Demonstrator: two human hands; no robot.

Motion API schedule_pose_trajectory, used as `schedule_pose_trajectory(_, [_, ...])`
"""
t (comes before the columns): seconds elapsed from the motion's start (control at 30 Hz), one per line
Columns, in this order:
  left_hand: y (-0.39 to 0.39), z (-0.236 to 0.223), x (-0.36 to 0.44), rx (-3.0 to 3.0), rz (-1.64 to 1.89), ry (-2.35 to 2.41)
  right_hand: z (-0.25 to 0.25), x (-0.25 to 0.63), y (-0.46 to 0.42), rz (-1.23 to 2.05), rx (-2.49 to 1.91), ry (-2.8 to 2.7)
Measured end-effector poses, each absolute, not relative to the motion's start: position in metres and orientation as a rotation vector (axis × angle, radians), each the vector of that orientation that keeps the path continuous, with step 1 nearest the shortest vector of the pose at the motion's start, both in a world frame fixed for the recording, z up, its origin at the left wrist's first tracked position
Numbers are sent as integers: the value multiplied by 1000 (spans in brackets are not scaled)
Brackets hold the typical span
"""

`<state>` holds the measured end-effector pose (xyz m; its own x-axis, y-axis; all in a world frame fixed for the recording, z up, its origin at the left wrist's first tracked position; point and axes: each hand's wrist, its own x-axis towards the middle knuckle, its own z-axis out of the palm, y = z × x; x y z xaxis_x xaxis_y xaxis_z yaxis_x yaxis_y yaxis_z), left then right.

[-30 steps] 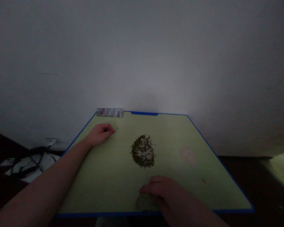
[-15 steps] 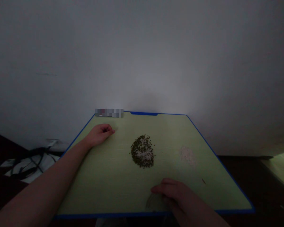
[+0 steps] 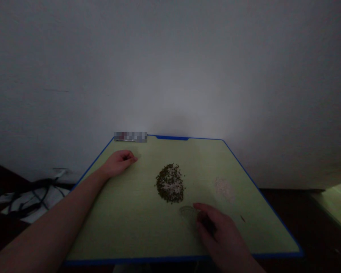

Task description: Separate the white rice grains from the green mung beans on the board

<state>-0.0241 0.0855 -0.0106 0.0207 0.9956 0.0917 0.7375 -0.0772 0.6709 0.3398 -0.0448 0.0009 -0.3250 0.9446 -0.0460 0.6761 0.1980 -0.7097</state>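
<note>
A pile of small dark-green beans mixed with white grains (image 3: 170, 185) lies in the middle of the table. My right hand (image 3: 220, 231) is near the front, closed around the side of a clear, round-rimmed cup (image 3: 188, 214). The cup is faint against the tabletop, and its rim is just below the pile. To the left of the pile, my left hand (image 3: 119, 162) rests on the table with its fingers curled and fingertips together; nothing shows in it. A thin patch of white grains (image 3: 224, 189) is spread out on the right.
The pale green table (image 3: 116, 227) has a blue edge and stands against a grey wall (image 3: 170, 68). A small brown sliver (image 3: 243, 218) lies at the right. A blurred-out flat item (image 3: 130, 137) sits at the far left corner. Black cables (image 3: 36, 189) lie beyond the left edge.
My right hand has moved away from me with the clear cup, from the front edge toward the pile. My left hand has stayed in place.
</note>
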Motion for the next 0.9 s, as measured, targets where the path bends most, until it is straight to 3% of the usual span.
schedule_pose_trajectory(0.47, [88, -14, -26, 1872, 786, 1737, -10, 368, -17, 809, -1643, -1806])
schedule_pose_trajectory(0.9, [87, -10, -22, 1831, 782, 1766, -1, 366, -8, 710, -1570, -1881])
